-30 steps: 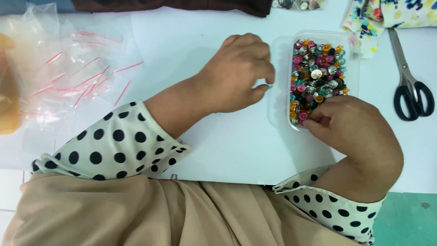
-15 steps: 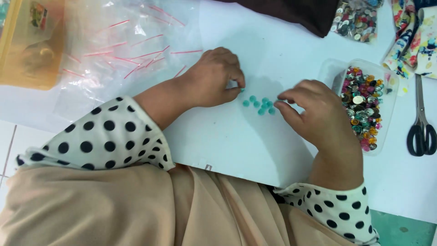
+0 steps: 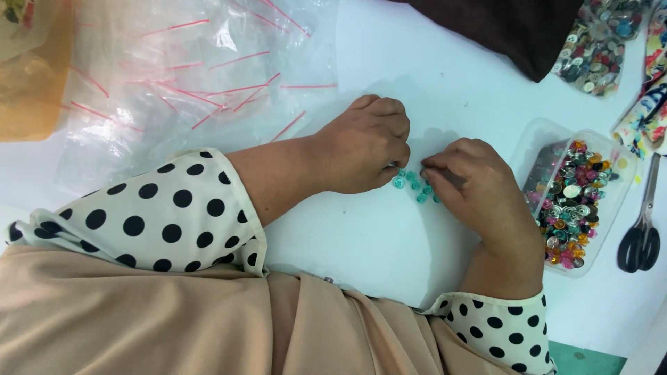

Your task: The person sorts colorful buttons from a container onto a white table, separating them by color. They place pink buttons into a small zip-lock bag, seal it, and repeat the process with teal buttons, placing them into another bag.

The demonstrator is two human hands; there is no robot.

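Teal beads (image 3: 415,186) lie in a small cluster on the white counter (image 3: 389,236), right between your two hands, and both sets of fingertips pinch down among them. Your left hand (image 3: 365,146) curls over the cluster's left edge while your right hand (image 3: 479,191) covers its right side, fingers bent and touching the beads. Right of that hand sits a clear tray (image 3: 538,149) of mixed coloured buttons, with black-handled scissors (image 3: 643,236) further right and clear zip bags (image 3: 201,83) far left.

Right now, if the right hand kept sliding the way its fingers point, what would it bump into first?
The right hand points left across the table. First it would meet the teal beads at its fingertips, then almost at once the left hand, probably, since both rest low on the table.
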